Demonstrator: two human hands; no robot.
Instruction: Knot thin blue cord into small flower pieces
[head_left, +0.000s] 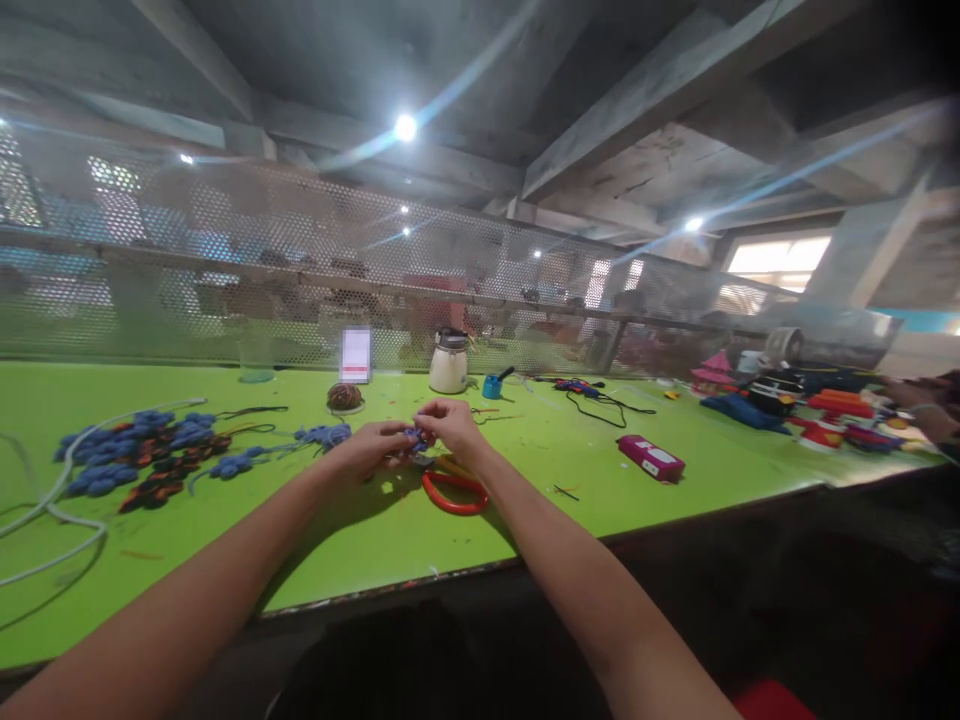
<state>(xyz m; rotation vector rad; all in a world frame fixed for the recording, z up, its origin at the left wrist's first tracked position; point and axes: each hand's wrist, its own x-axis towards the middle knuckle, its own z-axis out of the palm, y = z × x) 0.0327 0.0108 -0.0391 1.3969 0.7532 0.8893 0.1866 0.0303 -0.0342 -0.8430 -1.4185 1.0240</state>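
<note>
Over the green table point(315, 565), my left hand point(366, 448) and my right hand point(452, 428) come together. Both are closed on a small blue crocheted piece point(414, 438), held between thumbs and fingertips. Much of the piece is hidden by the fingers, and I cannot make out a hook or needle. Scissors with red-orange handles point(456, 508) lie just beneath my right hand, their upper part covered. Left of my left hand rests another blue crocheted piece point(324, 436), with strands trailing towards a blue one point(238, 462).
Blue crocheted pieces point(101, 475) and dark orange-black ones point(169, 465) are heaped at left beside a white cable point(56, 500). Behind my hands stand a yarn ball point(345, 398), a bright-screened phone point(355, 353) and a jug point(448, 368). A magenta case point(651, 458) lies right.
</note>
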